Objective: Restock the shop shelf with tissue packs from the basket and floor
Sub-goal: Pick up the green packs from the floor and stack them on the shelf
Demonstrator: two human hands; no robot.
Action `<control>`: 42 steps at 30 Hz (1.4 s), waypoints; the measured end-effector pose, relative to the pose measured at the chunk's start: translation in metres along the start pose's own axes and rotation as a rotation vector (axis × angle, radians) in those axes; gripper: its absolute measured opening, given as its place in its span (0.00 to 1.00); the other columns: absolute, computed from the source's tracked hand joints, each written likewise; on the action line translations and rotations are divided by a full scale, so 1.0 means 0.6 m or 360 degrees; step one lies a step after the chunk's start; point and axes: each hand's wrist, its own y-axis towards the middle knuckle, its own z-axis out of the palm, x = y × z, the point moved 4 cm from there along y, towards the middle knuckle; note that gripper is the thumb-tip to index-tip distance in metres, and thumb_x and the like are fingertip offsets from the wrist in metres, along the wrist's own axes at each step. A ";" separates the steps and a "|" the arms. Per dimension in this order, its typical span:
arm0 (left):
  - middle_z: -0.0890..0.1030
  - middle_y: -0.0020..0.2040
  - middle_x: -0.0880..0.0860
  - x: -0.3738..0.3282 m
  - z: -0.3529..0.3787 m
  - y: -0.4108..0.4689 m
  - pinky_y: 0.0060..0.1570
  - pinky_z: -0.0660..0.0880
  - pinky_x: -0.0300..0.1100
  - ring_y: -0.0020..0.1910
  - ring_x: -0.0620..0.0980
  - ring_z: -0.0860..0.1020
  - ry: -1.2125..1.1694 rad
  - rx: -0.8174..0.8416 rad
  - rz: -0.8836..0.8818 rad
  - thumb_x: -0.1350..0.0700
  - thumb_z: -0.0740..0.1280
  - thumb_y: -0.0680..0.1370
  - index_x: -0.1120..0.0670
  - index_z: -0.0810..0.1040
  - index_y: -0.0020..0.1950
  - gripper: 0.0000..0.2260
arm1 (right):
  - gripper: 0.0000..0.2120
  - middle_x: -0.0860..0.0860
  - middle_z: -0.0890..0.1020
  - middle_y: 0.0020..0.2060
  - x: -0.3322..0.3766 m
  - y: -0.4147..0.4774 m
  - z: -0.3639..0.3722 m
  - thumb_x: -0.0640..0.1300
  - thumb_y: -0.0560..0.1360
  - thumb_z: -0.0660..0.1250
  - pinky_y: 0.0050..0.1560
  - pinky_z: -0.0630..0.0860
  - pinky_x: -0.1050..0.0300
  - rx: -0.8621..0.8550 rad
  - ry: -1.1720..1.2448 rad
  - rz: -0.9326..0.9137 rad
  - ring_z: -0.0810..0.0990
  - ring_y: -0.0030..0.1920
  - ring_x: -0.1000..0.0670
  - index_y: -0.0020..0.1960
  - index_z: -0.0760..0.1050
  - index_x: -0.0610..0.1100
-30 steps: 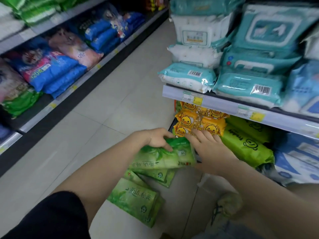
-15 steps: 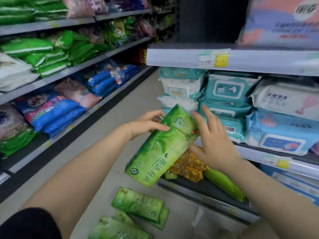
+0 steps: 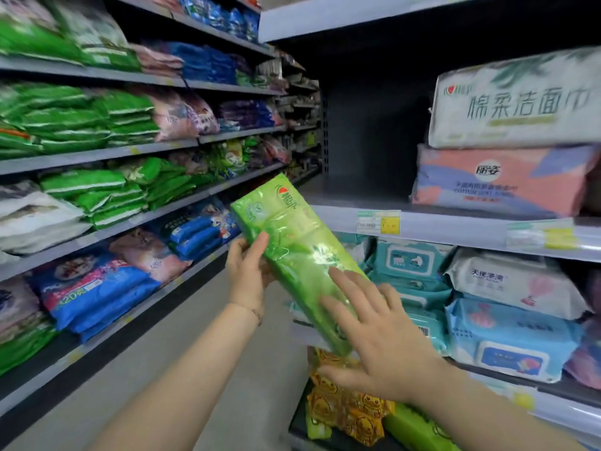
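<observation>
A long green tissue pack [image 3: 292, 252] is held up in the aisle, tilted with its top end toward the upper left. My left hand [image 3: 248, 271] grips its left edge, thumb on the front. My right hand [image 3: 374, 330] holds its lower end, fingers spread across the face and thumb underneath. The pack's top end is level with the right-hand shelf board [image 3: 422, 222], whose left part is a dark bare gap [image 3: 364, 148]. Neither the basket nor the floor packs are in view.
On that shelf, right of the gap, sit a pink-blue pack [image 3: 494, 183] and a white pack [image 3: 517, 102] on it. Below are teal and blue wet-wipe packs [image 3: 413, 265], then yellow duck packs [image 3: 348, 415]. Full shelves line the aisle's left side [image 3: 97, 190].
The view has swung upward, from the floor packs to the upper shelf. Both hands lifted the green pack from floor level to the height of the shelf gap.
</observation>
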 end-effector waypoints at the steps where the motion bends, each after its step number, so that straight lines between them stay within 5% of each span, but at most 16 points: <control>1: 0.80 0.38 0.51 -0.007 0.004 0.003 0.29 0.74 0.39 0.34 0.49 0.78 -0.0060 -0.0065 -0.0016 0.54 0.69 0.75 0.53 0.70 0.44 0.08 | 0.39 0.42 0.65 0.71 0.002 0.002 -0.003 0.68 0.62 0.67 0.57 0.65 0.39 -0.0004 -0.0079 -0.0035 0.66 0.67 0.40 0.64 0.70 0.46; 6: 0.77 0.51 0.57 -0.035 0.035 0.030 0.34 0.77 0.44 0.46 0.54 0.77 -0.0250 -0.0333 -0.0161 0.49 0.70 0.74 0.56 0.72 0.59 0.18 | 0.39 0.42 0.68 0.69 -0.039 0.031 -0.037 0.44 0.57 0.76 0.55 0.64 0.40 -0.0164 -0.0370 -0.0035 0.66 0.66 0.39 0.65 0.68 0.44; 15: 0.69 0.66 0.60 -0.075 0.107 0.078 0.33 0.80 0.44 0.50 0.58 0.80 -0.0384 -0.0242 -0.0274 0.52 0.74 0.71 0.52 0.59 0.72 0.35 | 0.41 0.42 0.74 0.64 -0.186 0.104 -0.102 0.31 0.56 0.71 0.47 0.70 0.47 -0.0439 -0.0566 0.0120 0.71 0.62 0.39 0.68 0.68 0.45; 19: 0.58 0.72 0.55 -0.090 0.115 0.105 0.62 0.73 0.49 0.66 0.55 0.68 0.0222 -0.0497 -0.0060 0.49 0.79 0.65 0.52 0.51 0.74 0.47 | 0.43 0.40 0.76 0.61 -0.230 0.127 -0.080 0.31 0.54 0.73 0.45 0.75 0.47 -0.0367 -0.0477 0.0229 0.76 0.58 0.38 0.69 0.67 0.42; 23: 0.59 0.71 0.56 -0.076 0.107 0.140 0.67 0.65 0.48 0.69 0.54 0.63 0.0638 -0.0410 0.0055 0.49 0.78 0.65 0.52 0.57 0.69 0.41 | 0.39 0.38 0.75 0.58 -0.243 0.127 -0.053 0.33 0.56 0.74 0.45 0.74 0.46 -0.0396 -0.0472 0.0367 0.73 0.57 0.37 0.66 0.72 0.41; 28: 0.65 0.62 0.52 -0.061 0.121 0.150 0.53 0.64 0.41 0.55 0.49 0.66 0.1045 -0.0194 0.0301 0.50 0.73 0.72 0.52 0.65 0.59 0.22 | 0.22 0.41 0.76 0.52 -0.234 0.127 -0.031 0.37 0.60 0.72 0.43 0.71 0.46 -0.0391 -0.0534 0.0401 0.70 0.53 0.38 0.54 0.75 0.37; 31: 0.68 0.66 0.51 -0.046 0.122 0.164 0.59 0.67 0.45 0.64 0.53 0.67 0.1359 0.0067 0.0229 0.50 0.70 0.74 0.46 0.69 0.58 0.16 | 0.17 0.41 0.77 0.50 -0.240 0.131 -0.009 0.46 0.67 0.67 0.44 0.73 0.44 -0.0206 -0.0431 0.0465 0.75 0.50 0.38 0.53 0.77 0.38; 34: 0.63 0.69 0.53 -0.029 0.107 0.157 0.60 0.65 0.45 0.68 0.55 0.65 0.1576 0.0184 0.0294 0.53 0.68 0.75 0.45 0.72 0.61 0.16 | 0.22 0.39 0.77 0.55 -0.235 0.124 0.002 0.48 0.68 0.62 0.48 0.74 0.42 -0.0195 -0.0267 0.0570 0.75 0.55 0.36 0.59 0.75 0.38; 38: 0.67 0.63 0.57 -0.022 0.081 0.097 0.56 0.67 0.49 0.60 0.58 0.66 0.2102 0.0190 0.0958 0.55 0.68 0.73 0.52 0.73 0.60 0.16 | 0.22 0.37 0.73 0.62 -0.190 0.105 0.012 0.47 0.67 0.63 0.57 0.69 0.39 -0.0301 -0.0164 0.0531 0.67 0.63 0.36 0.59 0.74 0.38; 42: 0.74 0.51 0.54 0.028 0.056 0.012 0.41 0.66 0.43 0.47 0.53 0.70 0.2494 0.0710 0.1532 0.50 0.61 0.70 0.52 0.74 0.56 0.16 | 0.19 0.38 0.72 0.64 -0.112 0.072 0.070 0.46 0.67 0.65 0.56 0.70 0.41 -0.0192 -0.0034 0.0342 0.65 0.65 0.37 0.56 0.75 0.40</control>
